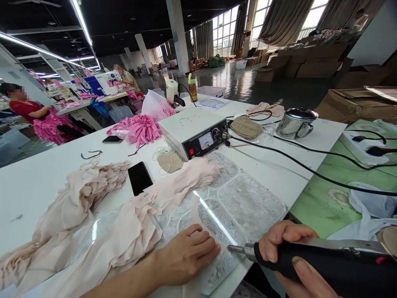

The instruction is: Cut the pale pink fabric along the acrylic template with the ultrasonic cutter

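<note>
My left hand (190,253) presses down on a pale beige fabric piece (194,213), its fingers curled and close together. The fabric lies on a clear patterned sheet (252,203) at the table's near side. Wrapped in my right hand (288,248) is a handheld ultrasonic tool (322,265) with a black body. Its metal tip points left, just right of my left fingertips and over the fabric's edge; whether it touches, I cannot tell. Stacks of beige fabric pieces (133,236) lie left of my left hand, with another stack (186,178) beyond it.
A metal control box (198,132) with a meter stands behind the sheet. Black cables (294,159) run across the right. Around them are a phone (139,178), pink strips (144,128), a steel mug (296,124) and a power strip (362,145). Co-workers (26,107) sit farther left.
</note>
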Available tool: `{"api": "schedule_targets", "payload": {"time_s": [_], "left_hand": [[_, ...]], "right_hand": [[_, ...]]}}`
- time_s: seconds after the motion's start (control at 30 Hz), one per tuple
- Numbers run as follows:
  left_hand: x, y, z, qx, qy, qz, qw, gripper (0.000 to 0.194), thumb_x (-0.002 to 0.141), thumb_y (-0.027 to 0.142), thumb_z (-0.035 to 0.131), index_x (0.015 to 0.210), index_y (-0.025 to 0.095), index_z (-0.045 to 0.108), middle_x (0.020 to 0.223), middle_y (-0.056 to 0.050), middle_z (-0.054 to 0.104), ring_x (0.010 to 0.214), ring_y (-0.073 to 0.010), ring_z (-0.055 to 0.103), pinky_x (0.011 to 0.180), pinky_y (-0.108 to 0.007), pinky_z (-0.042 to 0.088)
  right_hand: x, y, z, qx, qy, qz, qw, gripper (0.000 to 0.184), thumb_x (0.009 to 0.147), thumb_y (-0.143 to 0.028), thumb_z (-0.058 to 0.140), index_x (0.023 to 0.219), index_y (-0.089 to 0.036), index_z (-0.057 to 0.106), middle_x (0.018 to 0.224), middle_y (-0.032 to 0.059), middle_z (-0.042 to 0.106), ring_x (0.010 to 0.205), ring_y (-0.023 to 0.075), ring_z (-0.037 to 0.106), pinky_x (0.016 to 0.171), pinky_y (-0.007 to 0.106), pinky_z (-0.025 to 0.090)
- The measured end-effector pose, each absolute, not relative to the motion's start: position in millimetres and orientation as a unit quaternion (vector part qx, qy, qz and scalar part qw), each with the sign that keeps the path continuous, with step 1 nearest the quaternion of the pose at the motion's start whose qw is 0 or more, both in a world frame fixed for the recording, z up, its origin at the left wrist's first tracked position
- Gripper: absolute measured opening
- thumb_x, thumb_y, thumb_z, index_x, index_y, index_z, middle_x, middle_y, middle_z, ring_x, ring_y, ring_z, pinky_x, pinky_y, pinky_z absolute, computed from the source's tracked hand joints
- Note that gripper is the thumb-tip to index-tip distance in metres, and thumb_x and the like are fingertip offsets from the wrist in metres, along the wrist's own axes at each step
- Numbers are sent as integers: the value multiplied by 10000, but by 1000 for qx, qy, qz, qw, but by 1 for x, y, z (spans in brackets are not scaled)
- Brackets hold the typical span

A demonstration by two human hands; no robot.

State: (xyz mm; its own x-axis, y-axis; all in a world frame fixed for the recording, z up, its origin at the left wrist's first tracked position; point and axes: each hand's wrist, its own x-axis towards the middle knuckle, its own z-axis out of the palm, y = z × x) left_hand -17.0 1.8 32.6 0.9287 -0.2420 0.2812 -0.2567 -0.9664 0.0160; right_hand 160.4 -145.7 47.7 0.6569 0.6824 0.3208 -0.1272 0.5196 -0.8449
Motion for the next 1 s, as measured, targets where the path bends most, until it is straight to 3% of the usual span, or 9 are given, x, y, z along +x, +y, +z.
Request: {"api": "schedule_targets", "payload": {"time_s": [0.47, 0.73, 1.0], "left_hand": [[-19, 0, 34, 980, -134, 149, 3, 232, 990, 74, 376, 1058, 46, 596, 905, -114, 623, 773, -161, 563, 755, -329, 485], [-25, -1, 33, 979, -126, 156, 33, 274, 986, 74, 346, 1043, 17, 608, 1013, -151, 645, 878, -209, 584, 779, -356, 518], [-25, -5, 31, 985, -99, 135, 37, 301, 999, 100, 301, 1125, 20, 562, 972, -144, 635, 871, -212, 587, 762, -357, 516]], "right_hand": [[160, -144, 45, -440, -389, 232, 775, 49, 887, -295, 511, 869, -250, 517, 736, 6, 513, 561, 134, 552, 504, 280, 498], [158, -147, 42, -443, -368, 235, 783, 39, 885, -292, 488, 882, -255, 497, 718, 0, 494, 560, 138, 536, 492, 277, 471], [160, -150, 27, -419, -375, 274, 780, 88, 881, -307, 453, 943, -271, 503, 782, 17, 477, 577, 160, 543, 507, 329, 487]]}}
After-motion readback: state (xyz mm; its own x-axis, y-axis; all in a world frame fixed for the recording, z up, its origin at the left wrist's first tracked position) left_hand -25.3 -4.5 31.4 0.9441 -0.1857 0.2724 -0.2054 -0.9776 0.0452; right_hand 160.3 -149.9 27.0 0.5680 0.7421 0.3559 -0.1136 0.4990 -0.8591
